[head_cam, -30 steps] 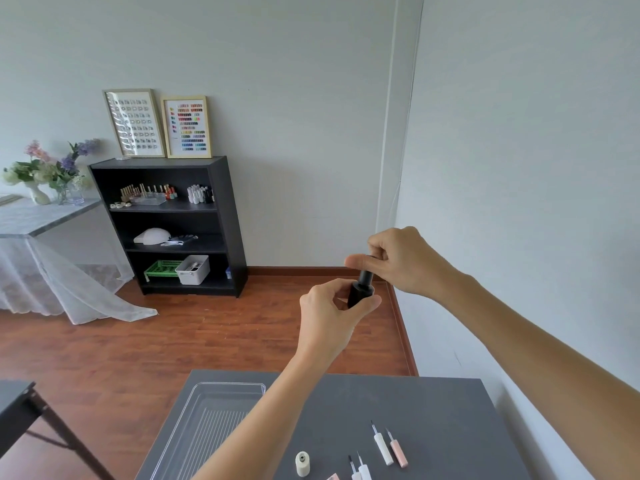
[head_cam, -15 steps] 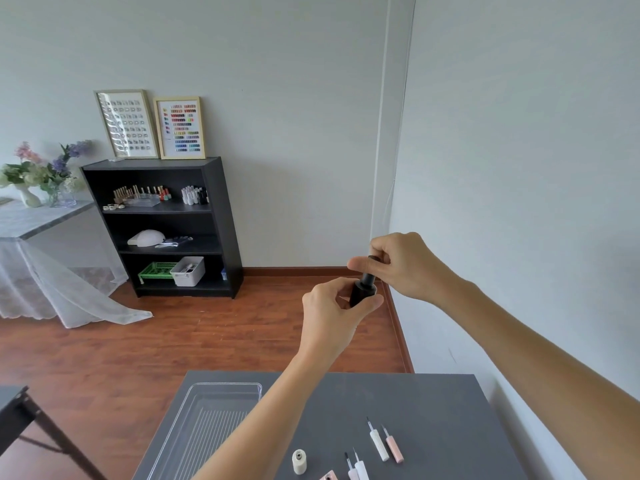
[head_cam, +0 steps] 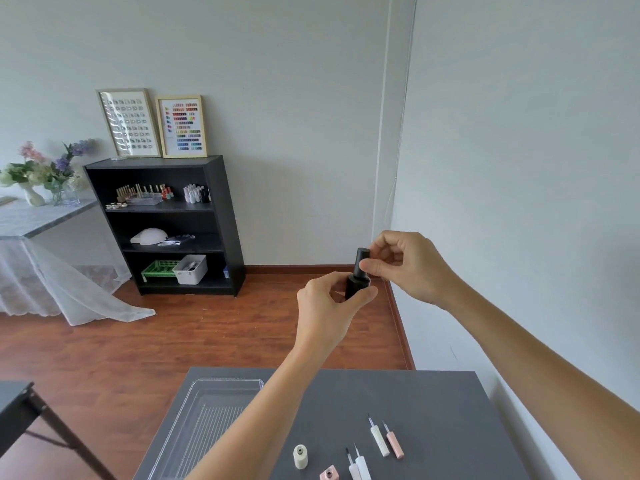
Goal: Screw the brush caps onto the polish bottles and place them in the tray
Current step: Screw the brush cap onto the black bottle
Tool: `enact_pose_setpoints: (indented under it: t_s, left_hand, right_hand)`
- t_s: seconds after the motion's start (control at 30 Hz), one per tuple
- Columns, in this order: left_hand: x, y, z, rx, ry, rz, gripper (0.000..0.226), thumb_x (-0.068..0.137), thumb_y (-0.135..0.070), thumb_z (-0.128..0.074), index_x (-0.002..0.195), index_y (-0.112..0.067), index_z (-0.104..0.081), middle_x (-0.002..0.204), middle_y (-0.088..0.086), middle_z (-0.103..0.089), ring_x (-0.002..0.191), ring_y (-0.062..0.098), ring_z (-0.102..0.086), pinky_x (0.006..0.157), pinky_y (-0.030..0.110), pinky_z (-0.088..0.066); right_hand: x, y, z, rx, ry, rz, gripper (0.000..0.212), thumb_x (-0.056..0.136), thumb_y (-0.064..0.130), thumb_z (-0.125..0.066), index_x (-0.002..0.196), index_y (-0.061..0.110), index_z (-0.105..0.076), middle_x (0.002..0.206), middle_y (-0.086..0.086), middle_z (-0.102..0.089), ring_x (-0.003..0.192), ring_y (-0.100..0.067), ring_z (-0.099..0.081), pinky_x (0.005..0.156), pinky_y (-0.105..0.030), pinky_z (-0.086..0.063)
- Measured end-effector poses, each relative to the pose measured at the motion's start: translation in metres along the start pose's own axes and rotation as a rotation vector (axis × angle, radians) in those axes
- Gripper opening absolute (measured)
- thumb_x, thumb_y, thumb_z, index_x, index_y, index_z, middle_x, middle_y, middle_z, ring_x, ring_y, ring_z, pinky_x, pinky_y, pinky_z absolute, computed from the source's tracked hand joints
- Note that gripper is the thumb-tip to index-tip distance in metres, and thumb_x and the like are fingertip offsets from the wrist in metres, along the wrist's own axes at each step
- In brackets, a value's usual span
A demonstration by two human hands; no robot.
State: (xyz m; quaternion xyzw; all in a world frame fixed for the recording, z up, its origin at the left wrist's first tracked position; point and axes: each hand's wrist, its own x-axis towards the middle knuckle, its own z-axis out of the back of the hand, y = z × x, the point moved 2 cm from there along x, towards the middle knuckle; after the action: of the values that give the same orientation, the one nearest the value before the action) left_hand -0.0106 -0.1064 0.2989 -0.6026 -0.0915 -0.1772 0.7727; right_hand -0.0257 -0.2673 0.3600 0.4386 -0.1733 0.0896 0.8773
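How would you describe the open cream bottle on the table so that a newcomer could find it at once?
On the dark grey table, look right of the clear tray, near the front edge. The cream bottle stands uncapped, left of the loose brush caps; the pink bottle beside it is squarer.

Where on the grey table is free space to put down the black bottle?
The clear tray looks empty. The grey table is bare behind the loose brush caps, up to its far edge. The near edge is crowded: cream bottle, pink bottle, caps.
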Motion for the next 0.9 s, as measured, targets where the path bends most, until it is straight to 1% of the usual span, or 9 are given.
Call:
enact_pose_setpoints:
  t_s: [0.1,0.27,0.47,0.6,0.7,0.73,0.8,0.87,0.9]
  left_hand:
    - [0.001,0.001,0.000,0.004,0.037,-0.008,0.010,0.074,-0.043,-0.082,0.080,-0.041,-0.074,0.065,-0.015,-0.070,0.044,-0.001,-0.048,0.046,0.007,-0.038]
    - [-0.001,0.013,-0.007,0.030,0.061,0.019,0.013,0.076,-0.041,-0.081,0.086,-0.035,-0.076,0.067,-0.014,-0.071,0.044,0.000,-0.044,0.049,0.006,-0.037]
    - [-0.014,0.039,-0.022,0.064,0.096,0.073,0.012,0.080,-0.036,-0.078,0.089,-0.029,-0.077,0.076,-0.007,-0.075,0.051,-0.001,-0.050,0.055,0.006,-0.041]
    - [-0.025,0.069,-0.031,0.105,0.103,0.133,0.014,0.079,-0.037,-0.079,0.091,-0.030,-0.077,0.078,-0.011,-0.075,0.056,-0.004,-0.055,0.059,0.002,-0.041]
    - [-0.033,0.098,-0.037,0.174,0.230,0.203,0.019,0.077,-0.039,-0.082,0.093,-0.031,-0.076,0.082,-0.014,-0.075,0.065,-0.007,-0.062,0.063,0.004,-0.043]
    - [-0.036,0.110,-0.039,0.209,0.315,0.231,0.022,0.076,-0.040,-0.082,0.096,-0.030,-0.075,0.085,-0.013,-0.075,0.071,-0.006,-0.064,0.067,0.007,-0.044]
    - [-0.043,0.134,-0.042,0.281,0.506,0.294,0.040,0.076,-0.041,-0.082,0.112,-0.027,-0.071,0.104,-0.007,-0.075,0.097,0.004,-0.067,0.084,0.019,-0.047]
    - [-0.053,0.160,-0.040,0.383,0.652,0.351,0.063,0.078,-0.041,-0.081,0.134,-0.023,-0.059,0.132,-0.001,-0.065,0.126,0.012,-0.057,0.103,0.026,-0.042]
    - [-0.058,0.173,-0.037,0.435,0.689,0.378,0.069,0.079,-0.039,-0.080,0.140,-0.020,-0.054,0.140,0.001,-0.059,0.133,0.014,-0.051,0.108,0.028,-0.038]
  right_hand:
    - [-0.001,-0.002,-0.004,0.153,0.073,0.004,0.024,0.087,0.018,-0.070,0.111,0.018,-0.069,0.104,0.002,-0.075,0.098,-0.010,-0.070,0.095,-0.036,-0.054]
    - [-0.004,-0.010,-0.010,0.154,0.082,-0.010,0.012,0.086,0.016,-0.072,0.098,0.017,-0.074,0.090,0.000,-0.078,0.087,-0.011,-0.074,0.089,-0.027,-0.054]
    - [-0.020,-0.035,-0.033,0.085,-0.031,-0.077,0.010,0.085,0.016,-0.074,0.094,0.013,-0.073,0.082,0.002,-0.078,0.077,0.001,-0.071,0.075,-0.004,-0.047]
    - [-0.034,-0.063,-0.052,0.070,-0.066,-0.143,0.012,0.084,0.018,-0.075,0.095,0.013,-0.074,0.080,0.007,-0.077,0.078,-0.001,-0.071,0.074,-0.005,-0.049]
    - [-0.049,-0.092,-0.070,0.058,-0.015,-0.221,0.014,0.083,0.021,-0.076,0.095,0.016,-0.074,0.082,0.008,-0.077,0.081,0.002,-0.070,0.079,-0.008,-0.049]
    - [-0.055,-0.103,-0.077,0.049,0.021,-0.245,0.013,0.083,0.021,-0.076,0.095,0.017,-0.074,0.083,0.009,-0.077,0.082,0.004,-0.069,0.080,-0.006,-0.047]
    - [-0.068,-0.126,-0.091,0.025,0.078,-0.292,0.011,0.083,0.020,-0.076,0.093,0.017,-0.073,0.082,0.010,-0.076,0.082,0.009,-0.067,0.077,-0.003,-0.044]
    - [-0.083,-0.152,-0.100,-0.001,0.085,-0.360,0.008,0.082,0.019,-0.075,0.090,0.018,-0.072,0.081,0.009,-0.076,0.082,0.006,-0.066,0.078,-0.009,-0.043]
    - [-0.091,-0.166,-0.103,-0.014,0.078,-0.402,0.007,0.082,0.017,-0.075,0.088,0.018,-0.072,0.081,0.008,-0.076,0.083,0.002,-0.067,0.079,-0.012,-0.043]
